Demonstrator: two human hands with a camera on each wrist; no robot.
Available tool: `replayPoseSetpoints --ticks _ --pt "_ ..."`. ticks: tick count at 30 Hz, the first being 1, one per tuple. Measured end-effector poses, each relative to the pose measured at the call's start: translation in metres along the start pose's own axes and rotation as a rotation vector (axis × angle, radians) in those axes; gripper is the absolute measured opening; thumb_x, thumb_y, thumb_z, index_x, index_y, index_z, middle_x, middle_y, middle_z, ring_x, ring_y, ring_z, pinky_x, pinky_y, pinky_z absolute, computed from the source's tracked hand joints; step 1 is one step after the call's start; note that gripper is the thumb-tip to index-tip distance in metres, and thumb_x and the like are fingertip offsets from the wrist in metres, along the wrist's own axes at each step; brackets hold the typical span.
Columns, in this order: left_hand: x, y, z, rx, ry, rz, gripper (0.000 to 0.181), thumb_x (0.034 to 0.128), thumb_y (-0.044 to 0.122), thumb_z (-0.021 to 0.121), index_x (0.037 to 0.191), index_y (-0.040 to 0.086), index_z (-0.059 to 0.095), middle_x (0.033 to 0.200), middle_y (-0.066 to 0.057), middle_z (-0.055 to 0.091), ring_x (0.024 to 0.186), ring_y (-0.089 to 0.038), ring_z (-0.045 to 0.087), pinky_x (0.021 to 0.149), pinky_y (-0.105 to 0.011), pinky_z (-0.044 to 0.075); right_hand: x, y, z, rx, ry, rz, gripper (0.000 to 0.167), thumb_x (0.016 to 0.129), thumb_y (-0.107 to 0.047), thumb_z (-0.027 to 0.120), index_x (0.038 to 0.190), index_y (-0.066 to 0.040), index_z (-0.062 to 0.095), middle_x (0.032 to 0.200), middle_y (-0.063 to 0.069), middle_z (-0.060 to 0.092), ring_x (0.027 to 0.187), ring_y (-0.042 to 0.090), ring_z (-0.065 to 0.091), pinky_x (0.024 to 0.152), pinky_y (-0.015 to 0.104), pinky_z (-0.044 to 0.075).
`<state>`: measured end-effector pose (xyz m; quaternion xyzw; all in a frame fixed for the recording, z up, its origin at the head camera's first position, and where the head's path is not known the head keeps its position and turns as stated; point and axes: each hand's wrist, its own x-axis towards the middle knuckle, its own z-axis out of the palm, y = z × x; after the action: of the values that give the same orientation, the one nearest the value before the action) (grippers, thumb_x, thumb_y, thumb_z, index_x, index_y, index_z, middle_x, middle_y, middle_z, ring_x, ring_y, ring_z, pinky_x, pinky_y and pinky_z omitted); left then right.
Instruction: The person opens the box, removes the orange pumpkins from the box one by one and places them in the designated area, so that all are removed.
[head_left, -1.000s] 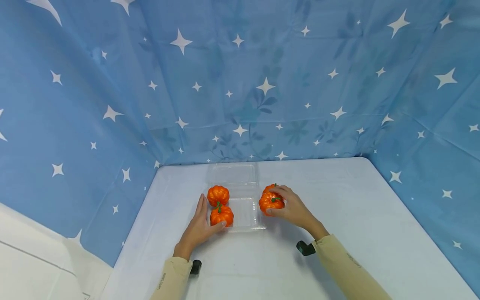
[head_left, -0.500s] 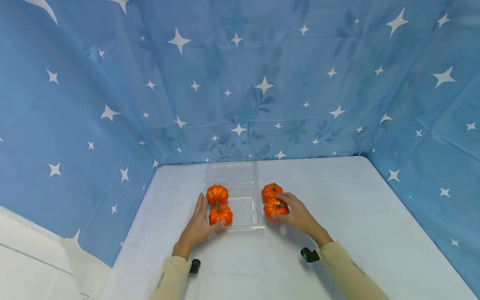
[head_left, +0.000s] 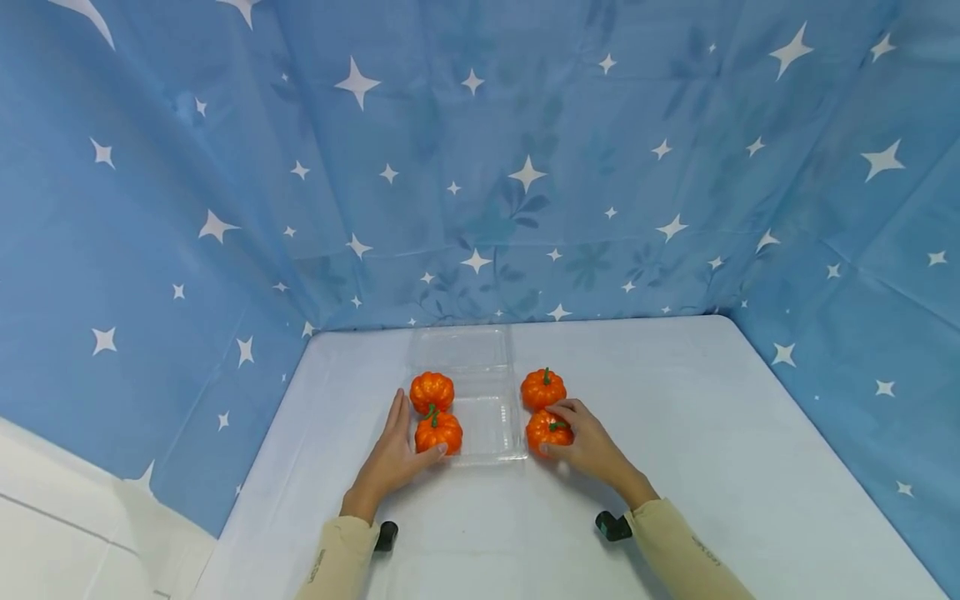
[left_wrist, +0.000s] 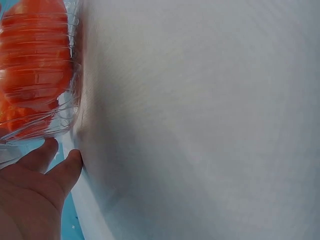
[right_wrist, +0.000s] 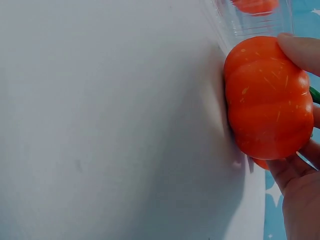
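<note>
In the head view a clear plastic container (head_left: 487, 429) holds two orange pumpkins, a far one (head_left: 432, 392) and a near one (head_left: 438, 433), in its left part. My left hand (head_left: 393, 458) lies along the container's left side with straight fingers, the thumb across its front left corner. To the right of the container my right hand (head_left: 592, 446) grips a third pumpkin (head_left: 546, 431) between thumb and fingers. In the right wrist view this pumpkin (right_wrist: 267, 100) is low by the tabletop. A fourth pumpkin (head_left: 543, 389) sits just behind it.
The container's lid (head_left: 461, 348) lies open at the back, near the table's far edge. White cloth covers the table (head_left: 690, 400). A blue curtain with white stars (head_left: 600, 167) hangs behind and on both sides.
My right hand has moved its pumpkin toward the table's front, away from the one behind, which now shows fully, and then slightly lower. My left hand has kept its place on the container.
</note>
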<state>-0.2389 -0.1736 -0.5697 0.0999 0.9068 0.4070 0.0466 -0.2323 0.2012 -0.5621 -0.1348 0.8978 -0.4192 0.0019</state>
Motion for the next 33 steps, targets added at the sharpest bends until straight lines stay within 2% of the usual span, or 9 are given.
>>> replayPoseSetpoints --ticks 11,23,27,33 --pt "0.000 0.001 0.001 -0.004 0.014 0.023 0.128 0.0891 0.067 0.077 0.171 0.001 0.004 0.180 -0.009 -0.008 0.161 -0.041 0.017 0.123 -0.064 0.026 -0.005 0.002 0.001 0.023 0.013 -0.018 0.067 0.090 -0.018 0.087 0.149 -0.001 0.061 0.145 0.017 0.051 0.133 0.041 0.054 0.112 0.062 0.046" --pt "-0.001 0.003 -0.001 -0.009 0.002 0.023 0.128 0.0891 0.067 0.077 0.171 0.002 0.003 0.180 -0.006 -0.010 0.162 -0.039 0.015 0.124 -0.061 0.024 -0.008 0.006 0.000 0.080 0.048 0.009 0.078 0.089 -0.021 0.088 0.156 -0.001 0.053 0.155 0.023 0.043 0.138 0.045 0.049 0.114 0.064 0.043" --pt "0.000 0.003 -0.001 -0.006 0.001 0.029 0.129 0.0891 0.067 0.077 0.171 0.003 0.002 0.180 -0.007 -0.009 0.162 -0.038 0.015 0.125 -0.061 0.024 -0.007 0.006 -0.002 0.083 0.044 0.019 0.081 0.091 -0.030 0.087 0.158 -0.004 0.050 0.159 0.023 0.037 0.142 0.047 0.045 0.114 0.066 0.041" --pt "-0.001 0.002 -0.001 -0.005 0.004 0.039 0.128 0.0892 0.066 0.077 0.171 0.001 0.002 0.180 -0.011 -0.007 0.162 -0.039 0.014 0.125 -0.061 0.024 -0.003 0.000 -0.010 0.073 0.056 0.006 0.087 0.094 -0.040 0.082 0.164 -0.008 0.041 0.170 0.021 0.022 0.154 0.049 0.028 0.114 0.076 0.031"
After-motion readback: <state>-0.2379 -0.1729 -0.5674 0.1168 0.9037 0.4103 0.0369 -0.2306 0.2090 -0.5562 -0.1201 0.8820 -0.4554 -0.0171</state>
